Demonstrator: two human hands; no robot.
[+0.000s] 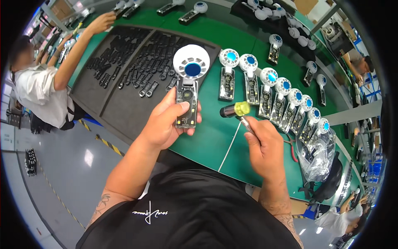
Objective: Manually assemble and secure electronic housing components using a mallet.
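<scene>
My left hand (161,122) is wrapped round the clear body of a handheld fan (187,97). The fan stands upright in the grip, its round white head with a blue centre at the top and my thumb pressed on its front. In my right hand (266,151) is a small mallet (234,109) with a metal shaft and a head that is black at one end and yellow at the other. The mallet head is right of the held fan, apart from it. Beyond it, several similar fans (227,81) lie in a row on the green table (199,145).
A dark tray (120,110) with many small black parts lies to the left. At right are red-handled pliers (293,151) and a clear plastic bag (317,159). More fans lie across the table, with a heap (269,12) at the far side. A co-worker's arm (76,58) reaches in at left.
</scene>
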